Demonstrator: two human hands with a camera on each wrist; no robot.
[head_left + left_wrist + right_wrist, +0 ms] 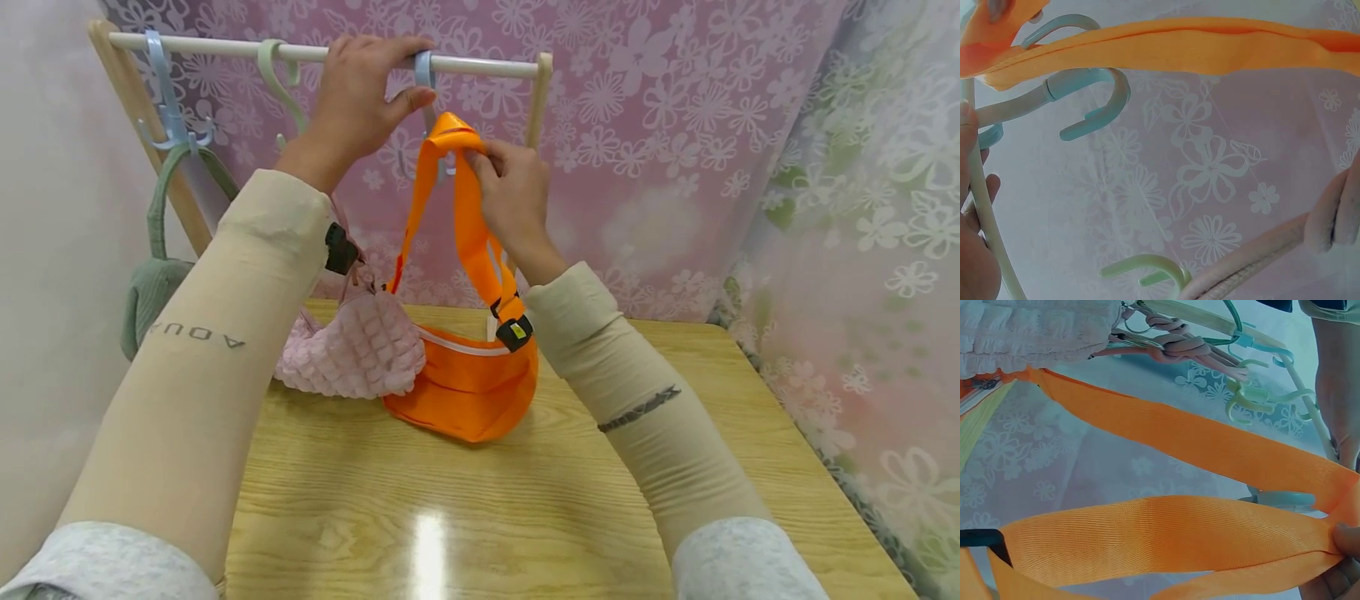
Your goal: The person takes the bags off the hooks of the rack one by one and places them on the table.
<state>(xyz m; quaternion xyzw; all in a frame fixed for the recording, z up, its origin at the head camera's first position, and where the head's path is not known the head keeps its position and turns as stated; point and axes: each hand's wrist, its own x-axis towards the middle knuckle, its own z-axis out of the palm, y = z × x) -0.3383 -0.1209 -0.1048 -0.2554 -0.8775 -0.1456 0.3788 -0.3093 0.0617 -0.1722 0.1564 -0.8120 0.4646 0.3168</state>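
My left hand (360, 96) grips the white rail beside a blue multi-prong hook hanger (423, 71), its thumb and forefinger at the hanger's stem. My right hand (513, 192) pinches the top of the orange strap (472, 217) of an orange waist bag (480, 387). In the left wrist view, the strap (1210, 47) crosses the hanger's prongs (1113, 97), one tip showing above it. Black buckle pieces (514, 332) hang on the strap's right side. The bag hangs at the tabletop; whether it touches is unclear. A puffy pink bag (360, 350) partly covers its left side.
The white rail (202, 43) runs between wooden posts (538, 100). A green hanger (279, 83) and another blue hanger (171, 108) hang on it, the latter with a green bag (150, 292). Below lies a wooden table (420, 483); a floral curtain (637, 167) stands behind.
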